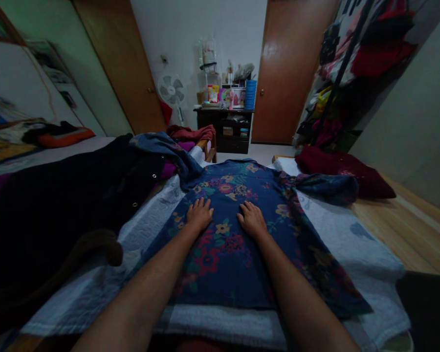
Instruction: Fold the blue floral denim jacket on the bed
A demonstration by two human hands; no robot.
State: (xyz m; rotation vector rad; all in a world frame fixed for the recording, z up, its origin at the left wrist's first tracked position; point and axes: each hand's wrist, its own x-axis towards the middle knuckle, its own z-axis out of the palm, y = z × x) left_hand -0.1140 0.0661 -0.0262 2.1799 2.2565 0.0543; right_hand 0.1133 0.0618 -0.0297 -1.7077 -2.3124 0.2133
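Note:
A dark blue floral shirt (234,283) lies spread out, its collar at the far end and its hem toward me. One sleeve stretches left over the dark clothes, the other to the right beside a maroon cushion. My left hand (199,214) rests flat on the upper left of the shirt, fingers spread. Level with it on the right, my right hand (252,219) also lies on the fabric with its fingers apart. Neither hand grips anything. Under the shirt is a light blue-grey cloth (366,259).
Black and purple clothes (77,195) cover the left side. The maroon cushion (344,173) sits at the right on a wooden surface (418,230). Farther back stand a white fan (171,90), a dark cabinet (223,139) holding several items, and a wooden door (284,73). Clothes hang at the upper right.

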